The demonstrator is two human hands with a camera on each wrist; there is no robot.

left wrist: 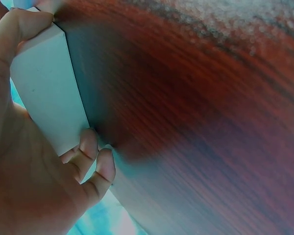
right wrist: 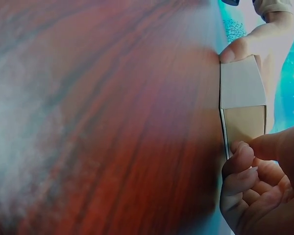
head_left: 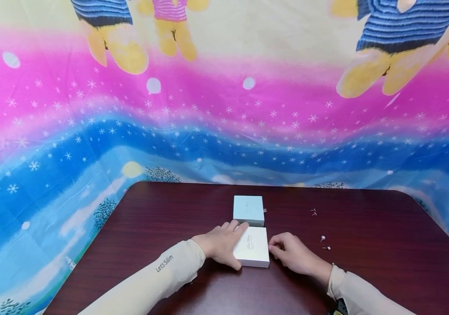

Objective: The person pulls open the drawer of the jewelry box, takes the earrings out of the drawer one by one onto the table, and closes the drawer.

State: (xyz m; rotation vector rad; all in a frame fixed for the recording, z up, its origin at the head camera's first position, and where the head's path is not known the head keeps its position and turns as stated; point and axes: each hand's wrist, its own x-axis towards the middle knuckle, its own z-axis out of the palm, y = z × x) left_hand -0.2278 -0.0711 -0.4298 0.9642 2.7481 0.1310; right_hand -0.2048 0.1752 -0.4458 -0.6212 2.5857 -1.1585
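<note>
A flat white box (head_left: 254, 247) with small printed lettering lies on the table. My left hand (head_left: 224, 243) grips it from the left, thumb at the near edge and fingers at the far edge. In the left wrist view, the thumb and fingers of the left hand (left wrist: 44, 147) span the box's pale side wall (left wrist: 51, 88). My right hand (head_left: 293, 253) is at the box's right side. In the right wrist view, the thumb and curled index finger of the right hand (right wrist: 259, 181) pinch at the beige end face (right wrist: 245, 122); what lies between the fingertips is hidden.
Just behind stands a pale blue-green box (head_left: 248, 209) with a small tab (head_left: 265, 210) on its right side. To the right lie two small studs with round heads (head_left: 323, 238) and thin silvery pieces (head_left: 313, 212). A patterned cloth (head_left: 224, 109) hangs behind the dark wooden table (head_left: 161, 210).
</note>
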